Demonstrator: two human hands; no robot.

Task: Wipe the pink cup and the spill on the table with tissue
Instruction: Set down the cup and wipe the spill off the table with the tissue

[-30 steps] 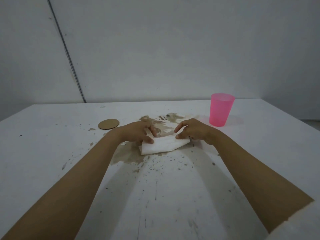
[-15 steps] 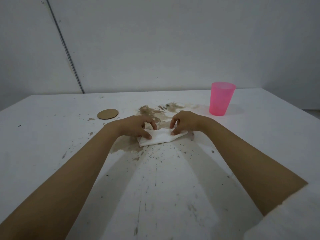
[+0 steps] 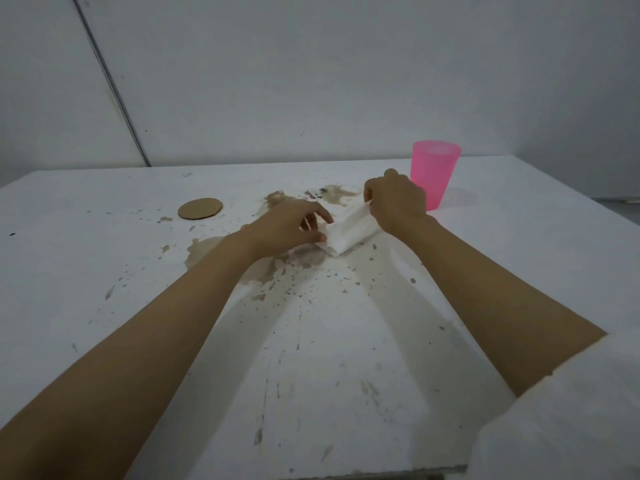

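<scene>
A folded white tissue [image 3: 348, 234] stretches between both hands over the brown spill [image 3: 263, 268] on the white table [image 3: 104, 271]. My left hand [image 3: 289, 225] pinches the tissue's lower left corner near the table. My right hand [image 3: 396, 202] grips its upper right end and holds it raised, so the tissue slants. The pink cup [image 3: 434, 176] stands upright just behind my right hand, untouched. More brown stain [image 3: 334, 195] lies between the hands and the wall.
A round cardboard coaster [image 3: 200, 208] lies flat to the left of the spill. Dark specks and splashes [image 3: 311, 292] are scattered over the near table. A grey wall rises directly behind the table. The table's right edge runs close past the cup.
My right hand has risen and moved right toward the cup, lifting its end of the tissue off the table. The left hand still holds the other end low.
</scene>
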